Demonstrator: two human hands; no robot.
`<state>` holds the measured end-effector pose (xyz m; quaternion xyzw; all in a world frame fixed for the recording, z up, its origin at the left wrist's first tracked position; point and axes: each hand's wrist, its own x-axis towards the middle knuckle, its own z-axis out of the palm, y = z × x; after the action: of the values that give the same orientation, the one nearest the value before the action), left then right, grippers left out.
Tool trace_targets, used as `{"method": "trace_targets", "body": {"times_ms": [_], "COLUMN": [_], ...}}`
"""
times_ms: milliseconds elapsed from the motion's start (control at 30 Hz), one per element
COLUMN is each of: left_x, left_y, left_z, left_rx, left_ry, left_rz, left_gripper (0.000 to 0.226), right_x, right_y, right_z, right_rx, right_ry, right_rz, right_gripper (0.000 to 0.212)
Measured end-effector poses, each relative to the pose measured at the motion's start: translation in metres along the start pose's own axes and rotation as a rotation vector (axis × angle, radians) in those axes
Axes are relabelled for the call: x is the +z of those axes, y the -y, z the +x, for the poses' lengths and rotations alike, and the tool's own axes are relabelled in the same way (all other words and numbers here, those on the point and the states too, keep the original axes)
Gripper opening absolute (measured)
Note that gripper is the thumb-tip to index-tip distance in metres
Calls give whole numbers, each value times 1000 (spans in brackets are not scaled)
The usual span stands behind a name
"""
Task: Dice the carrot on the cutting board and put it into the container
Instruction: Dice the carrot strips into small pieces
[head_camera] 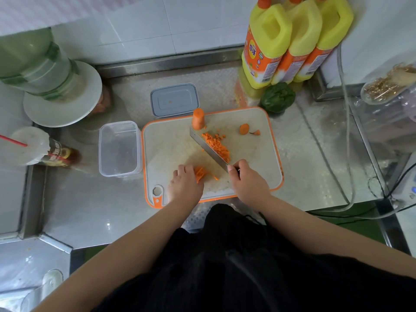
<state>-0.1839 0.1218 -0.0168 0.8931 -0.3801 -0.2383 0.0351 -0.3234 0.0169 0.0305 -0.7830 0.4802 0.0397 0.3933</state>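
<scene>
One clear container [118, 148] is seen empty on the desk [94, 208], just beside the left edge of the cutting board [166, 143]; its single grey lid [174, 100] lies behind the board. The left hand [185, 184] is curled over one small bundle of carrot strips [202, 173] at the board's near side, the strips' long axis running left to right and their free ends pointing toward the blade. One knife [208, 146] is gripped by the right hand [246, 182], its blade angled away and to the left, just right of the strips. One heap of diced carrot [217, 145] lies against the blade's right face. One uncut carrot stub [198, 119] stands at the far edge, with two trimmed ends [244, 128] further right. The strips are judged the next thing to be cut, the left hand being nearer them
</scene>
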Motion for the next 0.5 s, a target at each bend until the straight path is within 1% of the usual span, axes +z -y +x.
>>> {"method": "trace_targets", "body": {"times_ms": [67, 167, 233, 300, 400, 500], "left_x": [2, 2, 2, 3, 0, 3], "left_y": [-1, 1, 1, -2, -10, -14], "left_z": [-3, 0, 7, 16, 24, 30], "left_rx": [38, 207, 386, 495, 533, 560], "left_ry": [-56, -134, -210, -251, -217, -203], "left_rz": [67, 122, 142, 206, 298, 374], "left_gripper": [45, 52, 50, 40, 27, 28], "right_x": [-1, -2, -2, -3, -5, -6], "right_y": [0, -1, -2, -2, -2, -2], "right_z": [0, 0, 0, 0, -1, -2], "right_rx": [-1, 8, 23, 35, 28, 21], "right_ry": [1, -25, -49, -56, -52, -58], "right_rz": [-4, 1, 16, 33, 40, 45], "right_gripper": [29, 27, 26, 25, 26, 25]}}
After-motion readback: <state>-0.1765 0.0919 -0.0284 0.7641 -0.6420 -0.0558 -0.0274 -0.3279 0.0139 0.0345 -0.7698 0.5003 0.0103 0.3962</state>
